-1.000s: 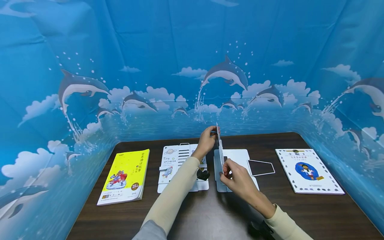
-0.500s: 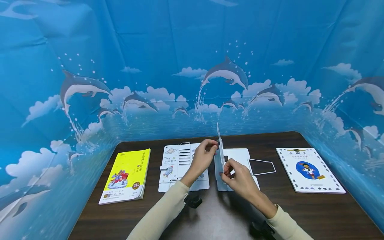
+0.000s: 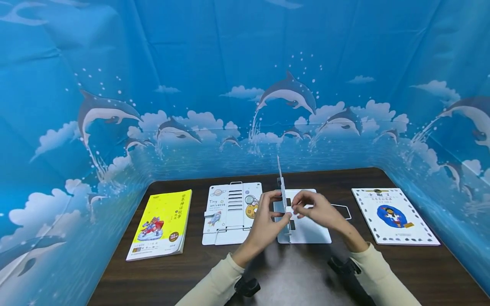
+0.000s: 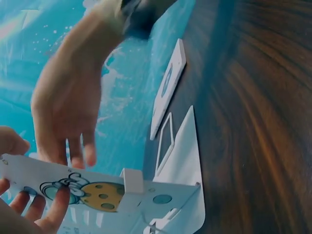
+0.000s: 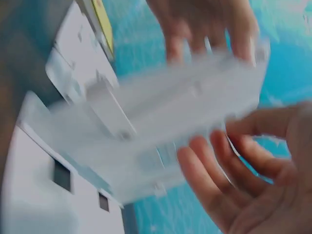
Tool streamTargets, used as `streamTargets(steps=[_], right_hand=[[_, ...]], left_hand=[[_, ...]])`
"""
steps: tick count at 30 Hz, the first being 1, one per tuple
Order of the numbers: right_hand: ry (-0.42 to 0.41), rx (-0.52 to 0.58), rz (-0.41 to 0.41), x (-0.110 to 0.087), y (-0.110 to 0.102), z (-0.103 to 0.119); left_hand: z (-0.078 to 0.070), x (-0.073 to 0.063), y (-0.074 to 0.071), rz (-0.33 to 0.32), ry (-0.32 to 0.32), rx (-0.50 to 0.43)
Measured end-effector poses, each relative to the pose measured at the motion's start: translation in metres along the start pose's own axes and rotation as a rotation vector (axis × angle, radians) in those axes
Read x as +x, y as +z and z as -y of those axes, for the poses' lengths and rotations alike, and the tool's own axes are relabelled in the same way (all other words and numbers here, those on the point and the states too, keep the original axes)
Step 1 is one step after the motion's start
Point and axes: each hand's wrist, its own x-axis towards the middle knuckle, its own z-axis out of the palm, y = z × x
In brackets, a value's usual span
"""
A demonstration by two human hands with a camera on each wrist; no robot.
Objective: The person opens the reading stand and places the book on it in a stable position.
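A white metal book stand [image 3: 309, 225] lies beneath my hands, with its panel [image 3: 283, 191] raised on edge. In the left wrist view, the panel's printed face [image 4: 105, 195] shows a yellow spotted planet. My left hand [image 3: 266, 221] grips the panel's near part, its fingers on the printed side and its thumb at the edge. On the other side is my right hand [image 3: 319, 210], its fingers loosely bent close to the panel's plain back [image 5: 180, 105]. Blur hides whether those fingertips touch it. A second book stand [image 3: 233, 212], printed "Tiny universe", lies flat to the left.
A yellow book [image 3: 160, 225] lies at the left of the dark wooden table [image 3: 298, 280]. At the right is a white picture book [image 3: 395, 216]. A wire leg [image 3: 342, 211] sticks out from the raised stand's right side. A blue dolphin backdrop [image 3: 229, 85] stands behind.
My left hand has come down from the panel's top to its near part. My right hand has shifted a little away and up from the panel's lower edge. The panel stays upright.
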Motion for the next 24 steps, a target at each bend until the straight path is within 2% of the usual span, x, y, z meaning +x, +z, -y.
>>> streamTargets(steps=[4, 6, 8, 12, 18, 24], right_hand=[[0.049, 0.026, -0.11, 0.042, -0.024, -0.007], [0.061, 0.022, -0.132, 0.062, -0.03, -0.012], [0.056, 0.018, -0.127, 0.081, -0.033, -0.015], [0.037, 0.036, -0.058, 0.107, -0.033, -0.022], [0.031, 0.154, 0.06, 0.119, -0.029, -0.029], [0.029, 0.167, 0.019, 0.118, -0.032, -0.036]], left_hand=[[-0.003, -0.002, 0.005, -0.018, 0.01, -0.013], [-0.003, -0.004, 0.009, -0.019, 0.001, -0.006], [-0.001, -0.007, 0.013, -0.024, -0.013, 0.008], [0.005, -0.011, 0.021, -0.035, -0.05, 0.017], [0.008, -0.012, 0.026, -0.036, -0.08, 0.002], [0.007, -0.012, 0.025, -0.034, -0.054, 0.009]])
